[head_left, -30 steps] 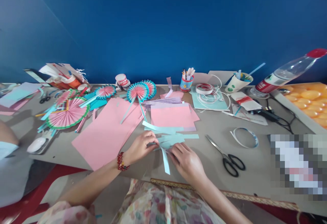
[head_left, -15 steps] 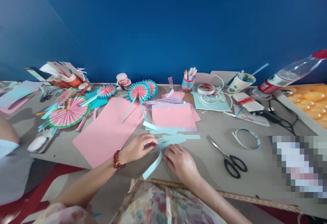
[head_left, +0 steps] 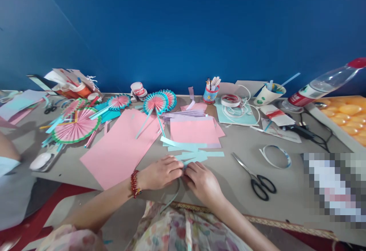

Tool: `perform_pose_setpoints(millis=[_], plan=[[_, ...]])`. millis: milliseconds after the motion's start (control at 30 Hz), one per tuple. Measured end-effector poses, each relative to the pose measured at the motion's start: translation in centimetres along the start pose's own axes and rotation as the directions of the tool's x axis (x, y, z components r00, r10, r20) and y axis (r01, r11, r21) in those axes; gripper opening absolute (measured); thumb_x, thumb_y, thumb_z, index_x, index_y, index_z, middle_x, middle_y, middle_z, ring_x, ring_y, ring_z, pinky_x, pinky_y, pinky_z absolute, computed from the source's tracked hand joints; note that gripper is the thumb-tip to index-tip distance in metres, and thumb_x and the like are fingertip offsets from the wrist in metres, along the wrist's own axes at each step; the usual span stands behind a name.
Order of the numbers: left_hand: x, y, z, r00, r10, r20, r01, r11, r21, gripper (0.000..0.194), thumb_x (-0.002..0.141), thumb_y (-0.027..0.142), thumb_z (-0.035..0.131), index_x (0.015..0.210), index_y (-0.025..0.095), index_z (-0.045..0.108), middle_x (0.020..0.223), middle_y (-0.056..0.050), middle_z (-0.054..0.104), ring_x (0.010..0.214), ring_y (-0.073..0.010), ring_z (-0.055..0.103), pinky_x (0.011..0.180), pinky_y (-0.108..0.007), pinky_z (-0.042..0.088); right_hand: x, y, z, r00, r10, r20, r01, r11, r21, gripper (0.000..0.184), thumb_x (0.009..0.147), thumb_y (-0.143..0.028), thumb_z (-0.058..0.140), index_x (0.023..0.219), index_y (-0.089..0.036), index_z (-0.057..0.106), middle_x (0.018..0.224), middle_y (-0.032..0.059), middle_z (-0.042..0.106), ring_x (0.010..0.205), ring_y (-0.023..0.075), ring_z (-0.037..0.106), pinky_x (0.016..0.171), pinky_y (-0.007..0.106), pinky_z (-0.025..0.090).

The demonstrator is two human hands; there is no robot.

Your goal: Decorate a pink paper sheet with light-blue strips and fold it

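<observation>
Close together near the table's front edge, my left hand (head_left: pixel 161 172) and my right hand (head_left: pixel 203 181) pinch a light blue paper strip (head_left: pixel 177 192) between curled fingers. One end of the strip hangs down toward my clothes, seen nearly edge-on. My fingers hide the held part. Just beyond them, several more light blue paper strips (head_left: pixel 197 154) lie loosely overlapped. Pink paper sheets (head_left: pixel 114 152) are spread to the left of my left hand. Scissors (head_left: pixel 254 176) with black handles rest slightly apart to the right of my right hand.
Folded pink and blue paper fans (head_left: pixel 156 103) lie along the back. A pen holder (head_left: pixel 210 94), a paper cup (head_left: pixel 268 94) and a plastic bottle (head_left: pixel 310 89) stand near the wall. A tape ring (head_left: pixel 276 156) lies at right. Another person's arm (head_left: pixel 8 146) is at far left.
My left hand has moved right and closed in beside my right hand. The strip's loose end has turned from flat to nearly edge-on.
</observation>
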State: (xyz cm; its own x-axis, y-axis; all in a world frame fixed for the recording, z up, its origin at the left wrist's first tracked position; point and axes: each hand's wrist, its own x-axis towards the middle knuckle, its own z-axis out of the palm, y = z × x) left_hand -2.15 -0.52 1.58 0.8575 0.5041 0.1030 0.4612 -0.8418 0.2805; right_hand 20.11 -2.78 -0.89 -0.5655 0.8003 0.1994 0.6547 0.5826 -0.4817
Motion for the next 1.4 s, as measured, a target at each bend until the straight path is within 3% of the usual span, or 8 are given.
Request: perform_pose_setpoints(millis=[67, 167, 333, 433, 700, 867, 1100, 1400], plan=[[0.2, 0.4, 0.5, 1.0, 0.015, -0.026, -0.015, 1.0, 0.009, 0.011, 0.097, 0.02, 0.053, 0.097, 0.02, 0.064, 0.116, -0.006, 0.062, 0.111, -0.0224, 0.053, 0.106, -0.039, 0.039, 0.0, 0.0, 0.0, 1.0, 0.013, 0.01, -0.013, 1.0, 0.013, 0.013, 0.086, -0.009, 0.061, 0.088, -0.021, 0.066, 0.089, 0.0041, 0.066, 0.086, 0.0207, 0.058, 0.075, 0.031, 0.047], [0.7, 0.4, 1.0, 0.996, -0.029, -0.09, 0.021, 0.996, -0.09, 0.02, 0.1, 0.031, 0.053, 0.089, 0.019, 0.064, 0.111, -0.007, 0.062, 0.107, -0.0224, 0.054, 0.103, -0.039, 0.04, 0.1, 0.1, -0.1, 0.999, 0.018, 0.03, -0.019, 0.999, 0.03, 0.015, 0.084, -0.007, 0.062, 0.089, -0.02, 0.067, 0.091, 0.0042, 0.066, 0.087, 0.0206, 0.058, 0.074, 0.03, 0.046], [1.5, -1.0, 1.0, 0.929, -0.312, -0.2, 0.219, 0.898, -0.382, 0.022, 0.098, 0.036, 0.054, 0.087, 0.019, 0.062, 0.101, -0.006, 0.062, 0.098, -0.0196, 0.057, 0.089, -0.032, 0.045, 0.1, 0.4, 0.1, 1.0, -0.006, 0.008, 0.006, 1.0, 0.022, 0.008, 0.088, -0.013, 0.062, 0.083, -0.019, 0.065, 0.088, 0.0051, 0.065, 0.085, 0.0203, 0.058, 0.074, 0.03, 0.045], [1.7, -1.7, 1.1, 0.899, -0.384, -0.211, 0.262, 0.857, -0.444, 0.019, 0.098, 0.033, 0.053, 0.086, 0.019, 0.061, 0.099, -0.005, 0.063, 0.099, -0.0195, 0.059, 0.088, -0.032, 0.046, -0.1, 0.4, 0.3, 1.0, -0.019, -0.009, 0.019, 1.0, 0.016, 0.007, 0.091, -0.016, 0.061, 0.087, -0.02, 0.065, 0.089, 0.0054, 0.066, 0.087, 0.0206, 0.058, 0.077, 0.03, 0.045], [1.3, -2.3, 1.2, 0.916, -0.347, -0.202, 0.263, 0.899, -0.351, 0.01, 0.097, 0.03, 0.058, 0.099, 0.021, 0.062, 0.108, -0.005, 0.062, 0.105, -0.02, 0.058, 0.093, -0.034, 0.047, -0.3, 0.0, -0.1, 0.999, -0.034, -0.005, 0.033, 0.998, -0.062, 0.012, 0.097, -0.021, 0.055, 0.093, -0.021, 0.066, 0.093, 0.0066, 0.065, 0.089, 0.0205, 0.058, 0.074, 0.029, 0.044], [-1.5, -2.2, 0.0, 0.904, -0.343, -0.256, 0.246, 0.906, -0.344, 0.013, 0.099, 0.019, 0.05, 0.104, 0.021, 0.062, 0.111, -0.006, 0.062, 0.107, -0.0191, 0.057, 0.094, -0.034, 0.048, -0.4, -0.1, -0.2, 1.0, -0.021, -0.024, 0.019, 0.997, -0.072, 0.02, 0.099, -0.025, 0.051, 0.087, -0.022, 0.067, 0.089, 0.0064, 0.065, 0.087, 0.0202, 0.058, 0.074, 0.029, 0.044], [-4.6, -0.8, 0.9, 0.953, -0.249, -0.17, 0.222, 0.961, -0.165, 0.016, 0.1, 0.026, 0.054, 0.107, 0.022, 0.067, 0.115, -0.007, 0.063, 0.11, -0.0227, 0.054, 0.097, -0.038, 0.045, -0.4, -0.1, -0.3, 0.994, -0.032, -0.107, 0.032, 0.999, -0.005, 0.015, 0.096, -0.019, 0.053, 0.089, -0.023, 0.066, 0.1, 0.0059, 0.067, 0.094, 0.0203, 0.058, 0.076, 0.028, 0.044], [-4.2, -0.8, 1.6, 0.948, -0.272, -0.164, 0.238, 0.951, -0.199, 0.016, 0.101, 0.025, 0.051, 0.109, 0.021, 0.065, 0.115, -0.007, 0.063, 0.109, -0.0224, 0.055, 0.096, -0.039, 0.045, -0.1, 0.1, -0.5, 0.999, -0.025, 0.024, 0.026, 0.997, -0.072, 0.012, 0.092, -0.017, 0.061, 0.08, -0.021, 0.061, 0.086, 0.0027, 0.061, 0.081, 0.0174, 0.056, 0.069, 0.027, 0.041]])
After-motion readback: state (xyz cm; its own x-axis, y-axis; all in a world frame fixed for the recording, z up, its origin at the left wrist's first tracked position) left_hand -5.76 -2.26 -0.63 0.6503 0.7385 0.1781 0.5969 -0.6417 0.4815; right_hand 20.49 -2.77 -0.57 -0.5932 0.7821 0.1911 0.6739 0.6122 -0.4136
